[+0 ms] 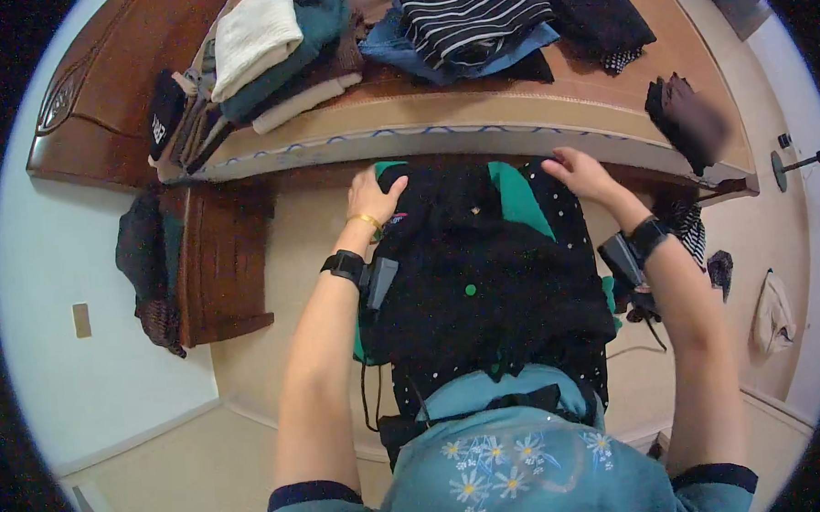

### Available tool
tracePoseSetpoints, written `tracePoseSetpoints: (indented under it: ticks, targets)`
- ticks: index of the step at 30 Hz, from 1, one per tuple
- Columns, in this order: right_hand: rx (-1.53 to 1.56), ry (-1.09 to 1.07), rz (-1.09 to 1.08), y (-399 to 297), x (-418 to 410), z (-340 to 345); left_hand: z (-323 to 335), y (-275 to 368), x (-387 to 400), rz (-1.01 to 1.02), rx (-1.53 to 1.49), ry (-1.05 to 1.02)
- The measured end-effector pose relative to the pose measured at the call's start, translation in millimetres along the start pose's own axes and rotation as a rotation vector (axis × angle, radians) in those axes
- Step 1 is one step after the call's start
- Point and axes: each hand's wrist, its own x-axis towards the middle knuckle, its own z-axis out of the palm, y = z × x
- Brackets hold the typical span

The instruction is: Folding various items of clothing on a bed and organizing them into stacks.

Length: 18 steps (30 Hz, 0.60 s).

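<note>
A black garment with green panels (479,267) lies spread over my lap, its far end close to the bed's side. My left hand (375,201) rests at its far left corner, thumb apart over the black cloth; whether the hidden fingers grip the edge, I cannot tell. At the far right, beside black white-dotted fabric (560,212), my right hand (581,174) has its thumb and fingers apart, with nothing visible between them. A small green round spot (470,290) shows mid-garment. Each wrist wears a black strapped device.
The bed (445,110) carries a folded white garment (253,40), a striped black garment (475,16), blue denim (380,51) and a dark bundle (685,120). A wooden bedside cabinet (225,264) stands left, dark clothing (146,260) hanging beside it. Right lies a cream cloth bag (775,315).
</note>
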Motion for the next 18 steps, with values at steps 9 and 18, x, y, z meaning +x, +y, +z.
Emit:
tracePoseSetpoints:
  ticks: [9, 18]
  targets:
    - [-0.172, 0.262, -0.316, -57, -24, 14, -3, -13, -13, -0.115, -0.336, -0.039]
    - [0.252, 0.22, -0.3, -98, -54, -40, -113, 25, -47, 0.026, -0.623, 0.203]
